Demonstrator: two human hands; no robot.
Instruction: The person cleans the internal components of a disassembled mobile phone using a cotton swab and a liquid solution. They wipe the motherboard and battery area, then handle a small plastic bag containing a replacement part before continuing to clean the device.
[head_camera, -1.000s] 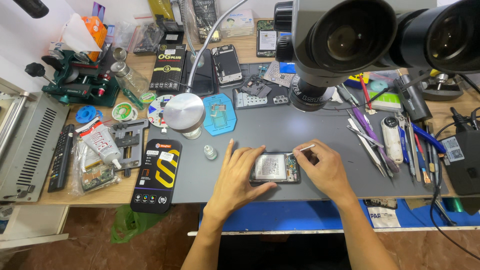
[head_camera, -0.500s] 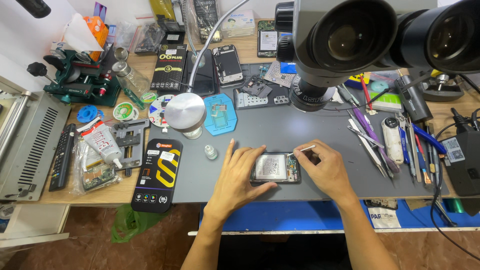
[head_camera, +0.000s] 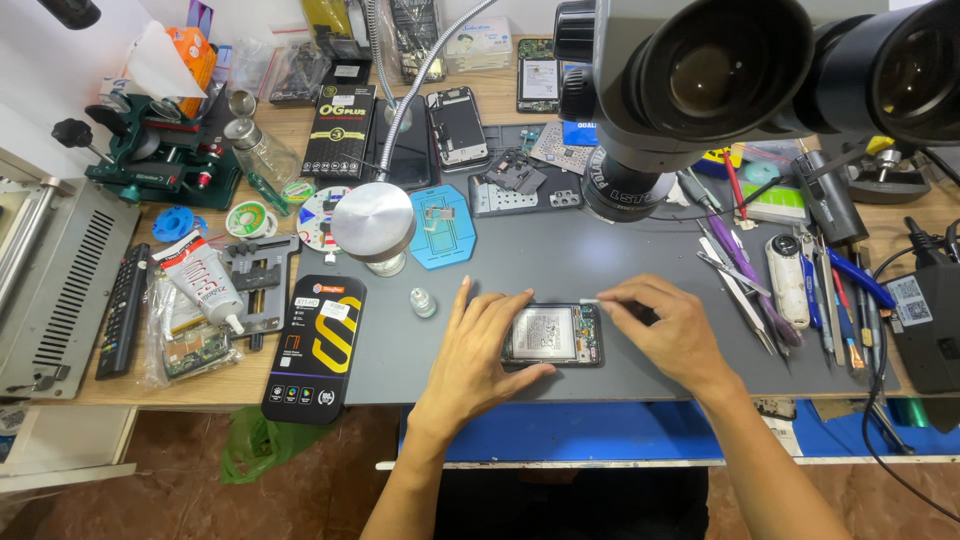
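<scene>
An opened phone (head_camera: 553, 335), light, stiff and probably fragile (its insides are bared), is pinned flat on the near middle of the grey mat (head_camera: 620, 250) by the spread left hand (head_camera: 480, 355), best held by its edges, while a thin tool (head_camera: 600, 301) is pinched in the right hand (head_camera: 668, 335).

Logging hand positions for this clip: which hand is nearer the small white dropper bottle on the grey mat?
Left. The left hand lies just right of the dropper bottle, steadying the opened phone; the right hand is beyond the phone.

Phone repair workshop — microscope (head_camera: 700, 90), grey work mat (head_camera: 560, 250), scattered tools (head_camera: 740, 270) (tweezers, screwdrivers), spare phones (head_camera: 457, 127)
</scene>
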